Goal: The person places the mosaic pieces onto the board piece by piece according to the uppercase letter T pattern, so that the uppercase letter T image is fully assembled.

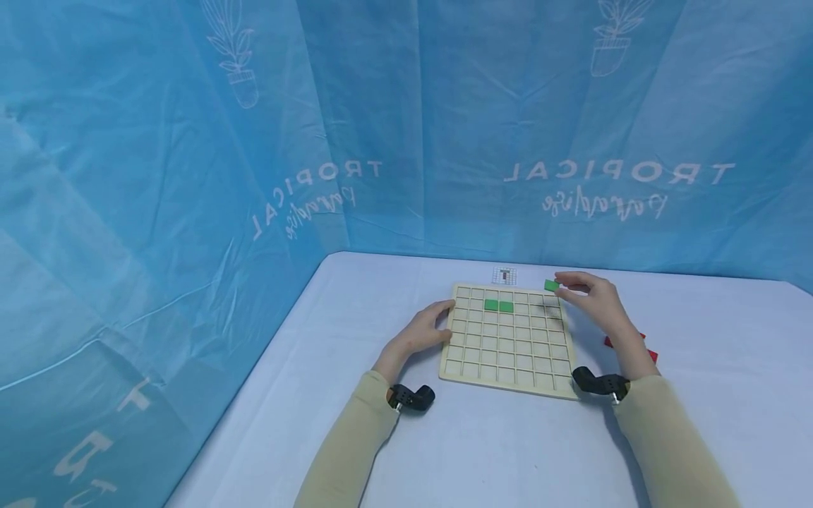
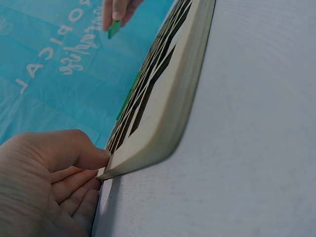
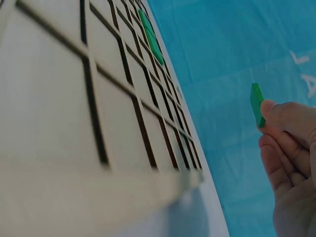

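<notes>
My right hand (image 1: pixel 592 299) pinches a green square tile (image 1: pixel 551 285) between thumb and fingertips, raised over the far right corner of a pale wooden grid board (image 1: pixel 508 386). In the right wrist view the held tile (image 3: pixel 256 105) stands nearly on edge at the fingertips. Two more green tiles (image 1: pixel 498 305) lie side by side in cells near the board's far edge. At the board's left side, my left hand (image 1: pixel 420 331) holds the rim; in the left wrist view its thumb lies at the rim, with the other fingers (image 2: pixel 74 190) curled beside it.
Behind the board lies a small printed grid card (image 1: pixel 504 276) with coloured cells. Several red pieces (image 1: pixel 652 356) sit on the white tabletop (image 1: pixel 495 451), partly hidden by the right forearm. Blue printed cloth (image 1: pixel 508 127) hangs behind and to the left.
</notes>
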Demonstrator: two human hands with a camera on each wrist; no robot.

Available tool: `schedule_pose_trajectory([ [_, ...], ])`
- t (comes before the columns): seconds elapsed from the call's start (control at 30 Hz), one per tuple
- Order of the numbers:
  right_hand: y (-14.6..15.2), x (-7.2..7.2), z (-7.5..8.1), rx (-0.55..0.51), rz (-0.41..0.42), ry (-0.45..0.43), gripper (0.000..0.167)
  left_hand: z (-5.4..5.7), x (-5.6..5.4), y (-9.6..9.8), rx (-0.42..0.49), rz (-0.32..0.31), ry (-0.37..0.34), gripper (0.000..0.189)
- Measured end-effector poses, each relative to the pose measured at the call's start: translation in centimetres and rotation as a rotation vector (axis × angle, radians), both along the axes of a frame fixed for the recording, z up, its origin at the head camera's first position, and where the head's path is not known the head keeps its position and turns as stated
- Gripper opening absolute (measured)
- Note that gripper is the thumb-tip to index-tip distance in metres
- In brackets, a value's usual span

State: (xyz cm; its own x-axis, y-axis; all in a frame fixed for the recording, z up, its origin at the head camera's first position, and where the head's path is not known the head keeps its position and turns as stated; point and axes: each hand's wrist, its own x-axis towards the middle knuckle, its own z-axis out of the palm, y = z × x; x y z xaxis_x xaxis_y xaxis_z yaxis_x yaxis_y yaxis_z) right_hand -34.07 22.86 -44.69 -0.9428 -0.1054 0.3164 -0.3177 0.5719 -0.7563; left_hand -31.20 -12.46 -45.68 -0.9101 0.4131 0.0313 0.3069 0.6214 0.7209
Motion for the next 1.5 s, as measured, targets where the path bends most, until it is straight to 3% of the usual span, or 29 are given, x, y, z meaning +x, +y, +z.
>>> schedule_pose_trajectory([
  [0.07, -1.6, 0.9, 1.2, -0.025, 0.018, -0.023, 0.047, 0.0, 0.0, 0.0, 0.003, 0.003, -0.002, 0.067],
  [0.17, -3.0, 1.0, 1.5, -0.04, 0.057, -0.032, 0.044, 0.1, 0.1, 0.2, -0.003, 0.005, -0.003, 0.067],
  [0.57, -4.3, 0.8, -0.4, -0.069, 0.107, -0.084, 0.038, 0.3, 0.3, 0.5, -0.004, 0.013, -0.013, 0.068],
  [0.8, -4.4, 0.4, -1.8, -0.011, 0.103, -0.086, 0.037, 0.2, 0.2, 0.4, -0.003, 0.007, -0.013, 0.068],
  [1.5, -5.3, 0.5, -2.0, 0.122, 0.119, -0.03, 0.033, 0.2, 0.1, 0.1, 0.011, 0.019, -0.02, 0.067],
])
